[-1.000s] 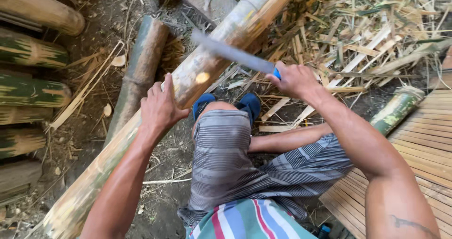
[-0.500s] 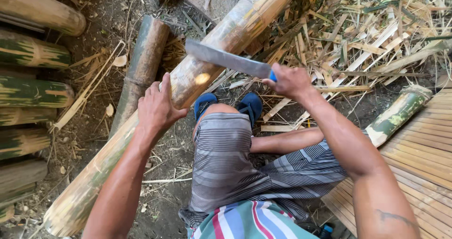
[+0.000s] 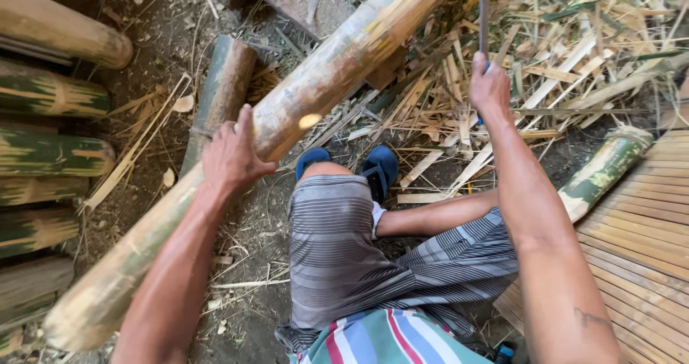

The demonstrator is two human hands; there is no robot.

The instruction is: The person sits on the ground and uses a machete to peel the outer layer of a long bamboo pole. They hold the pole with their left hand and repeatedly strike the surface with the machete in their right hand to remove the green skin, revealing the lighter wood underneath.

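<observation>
A long bamboo pole [image 3: 316,95] lies slanted across the dirt, from the lower left up to the top middle. The left hand [image 3: 231,156] rests on it with fingers spread flat, not gripping. The right hand [image 3: 490,88] is closed around the handle of a knife [image 3: 484,12], blade pointing upward, well right of the pole. Bamboo splinters [image 3: 560,70] litter the ground beyond; blue sandals [image 3: 377,164] sit below the pole.

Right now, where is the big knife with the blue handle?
In the head view, the knife is at the upper right, held upright in the right hand, blade raised above the bamboo shavings, just right of the long bamboo pole.
</observation>
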